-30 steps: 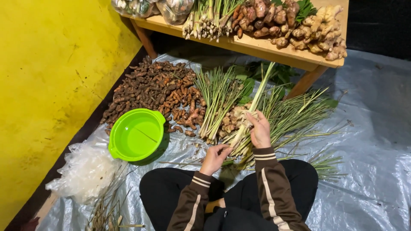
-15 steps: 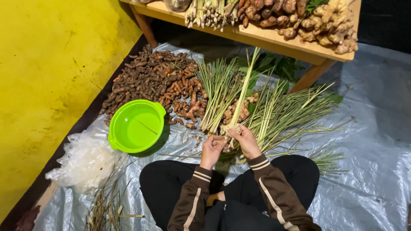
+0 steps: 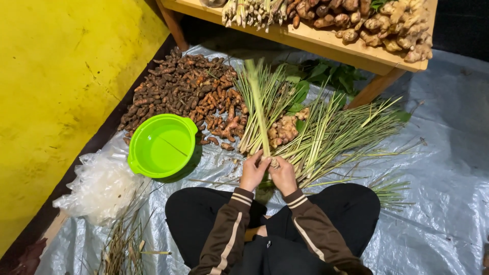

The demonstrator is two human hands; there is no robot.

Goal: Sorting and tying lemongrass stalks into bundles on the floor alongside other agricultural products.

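A bundle of lemongrass stalks (image 3: 258, 109) stands nearly upright in front of me, gripped at its base by both hands. My left hand (image 3: 253, 170) wraps the bottom from the left, and my right hand (image 3: 283, 174) closes on it from the right, the two touching. Behind the bundle lies a spread pile of lemongrass (image 3: 336, 135) on a grey plastic sheet (image 3: 438, 153). I sit cross-legged in dark trousers and a brown jacket with striped cuffs.
A green plastic bowl (image 3: 161, 145) sits left of my hands, with a crumpled clear plastic bag (image 3: 99, 188) beside it. A heap of turmeric roots (image 3: 188, 94) lies behind the bowl. A wooden table (image 3: 326, 38) at the back carries ginger (image 3: 402, 25). A yellow wall (image 3: 56, 91) runs along the left.
The lemongrass bundle has swung from leaning right to nearly upright and come closer to me. My right hand slid down to the base and now meets my left hand there.
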